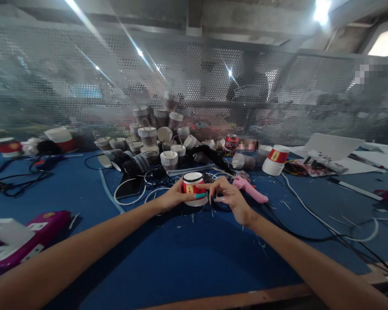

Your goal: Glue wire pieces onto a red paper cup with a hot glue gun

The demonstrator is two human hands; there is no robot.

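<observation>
A small paper cup [194,201], white with a red and yellow band and a dark line round its top, is upright near the middle of the blue table. My left hand [174,197] grips it from the left, the thumb with a turquoise nail lying across its front. On the cup's right side, my right hand [229,197] has bent fingers held apart, the index fingertip at the red band. I see nothing held in it. Just beyond the right hand lies a pink glue gun [250,190], its dark cable running right.
Behind the cup stands a pile of twine-wrapped cups with handles [148,137]. A red can [231,144] and a stack of paper cups [276,160] are to its right. A phone [129,186] lies among cords. A purple device [35,237] sits front left. Perforated metal screen [194,86] behind.
</observation>
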